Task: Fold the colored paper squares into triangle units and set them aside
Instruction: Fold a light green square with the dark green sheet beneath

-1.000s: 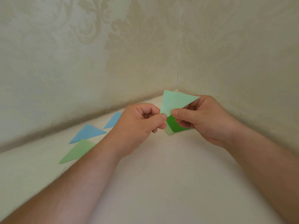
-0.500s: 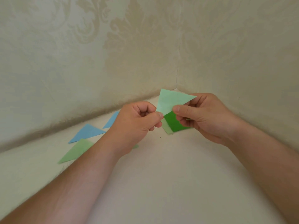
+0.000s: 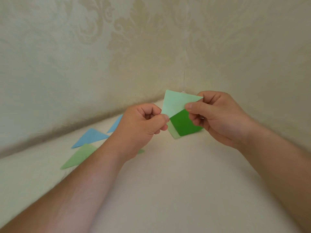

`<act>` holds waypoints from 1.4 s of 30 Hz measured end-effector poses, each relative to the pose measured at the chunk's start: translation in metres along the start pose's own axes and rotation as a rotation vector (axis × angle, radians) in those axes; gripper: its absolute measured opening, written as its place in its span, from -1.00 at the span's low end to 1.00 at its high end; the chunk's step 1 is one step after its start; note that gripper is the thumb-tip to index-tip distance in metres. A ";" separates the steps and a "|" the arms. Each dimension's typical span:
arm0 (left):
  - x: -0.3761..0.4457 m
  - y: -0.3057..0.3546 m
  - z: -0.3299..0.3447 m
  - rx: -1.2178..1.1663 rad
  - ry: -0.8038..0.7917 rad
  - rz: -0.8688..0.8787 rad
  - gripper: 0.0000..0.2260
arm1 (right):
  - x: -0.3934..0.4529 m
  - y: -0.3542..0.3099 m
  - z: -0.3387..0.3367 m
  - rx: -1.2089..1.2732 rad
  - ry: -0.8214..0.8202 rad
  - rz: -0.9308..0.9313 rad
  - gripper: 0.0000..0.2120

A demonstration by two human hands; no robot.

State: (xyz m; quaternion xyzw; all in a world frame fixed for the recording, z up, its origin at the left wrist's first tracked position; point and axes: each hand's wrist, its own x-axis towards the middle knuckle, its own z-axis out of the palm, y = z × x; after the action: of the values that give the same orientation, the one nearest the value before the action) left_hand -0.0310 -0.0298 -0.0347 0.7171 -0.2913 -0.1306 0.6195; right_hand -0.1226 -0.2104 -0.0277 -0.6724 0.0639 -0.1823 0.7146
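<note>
A green paper square (image 3: 180, 113) is held in the air between both hands, partly folded: its pale back shows on top and its dark green face below. My left hand (image 3: 144, 125) pinches its left edge between thumb and forefinger. My right hand (image 3: 217, 116) grips its right side, thumb pressed on the fold line. On the surface to the left lie folded triangles: a blue triangle (image 3: 90, 137), a second blue one (image 3: 116, 124) half hidden behind my left hand, and a light green triangle (image 3: 79, 156) partly under my left forearm.
The pale surface (image 3: 168, 190) runs into a corner of two walls covered with cream patterned wallpaper (image 3: 117, 47). The walls close off the far side and the right side close behind my hands.
The two hands have moved slightly apart, and more of the dark green face of the paper shows. The triangles on the surface have not moved.
</note>
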 end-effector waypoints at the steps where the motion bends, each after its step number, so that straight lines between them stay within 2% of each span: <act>1: 0.000 0.000 -0.001 -0.003 0.002 0.001 -0.71 | 0.000 0.000 0.000 0.008 -0.002 0.007 -0.75; 8: -0.002 0.004 0.001 0.020 -0.004 -0.006 -0.71 | 0.001 -0.002 -0.001 0.077 -0.004 0.023 -0.61; 26: 0.000 0.001 -0.002 0.038 -0.004 0.017 -0.69 | 0.002 -0.002 -0.003 0.123 0.009 0.068 -0.65; 36: 0.002 -0.003 -0.004 0.122 -0.001 0.005 -0.69 | 0.003 -0.003 -0.004 0.012 0.066 0.103 -0.71; 38: 0.003 -0.007 -0.005 0.179 -0.011 0.039 -0.76 | 0.004 -0.004 -0.005 -0.022 0.087 0.097 -0.75; 40: 0.002 -0.010 -0.005 0.260 -0.028 0.094 -0.81 | 0.003 -0.003 -0.007 -0.101 0.101 0.052 -0.91; 41: 0.000 -0.011 -0.004 0.307 -0.037 0.126 -0.82 | 0.003 -0.001 -0.007 -0.167 0.092 0.017 -0.93; 42: -0.001 -0.011 -0.003 0.352 -0.048 0.162 -0.83 | 0.002 0.002 -0.007 -0.225 0.065 -0.015 -0.85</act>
State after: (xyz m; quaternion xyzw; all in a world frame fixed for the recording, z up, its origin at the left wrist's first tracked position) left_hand -0.0271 -0.0258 -0.0450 0.7852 -0.3812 -0.0445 0.4860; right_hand -0.1227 -0.2174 -0.0296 -0.7426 0.1019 -0.2011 0.6306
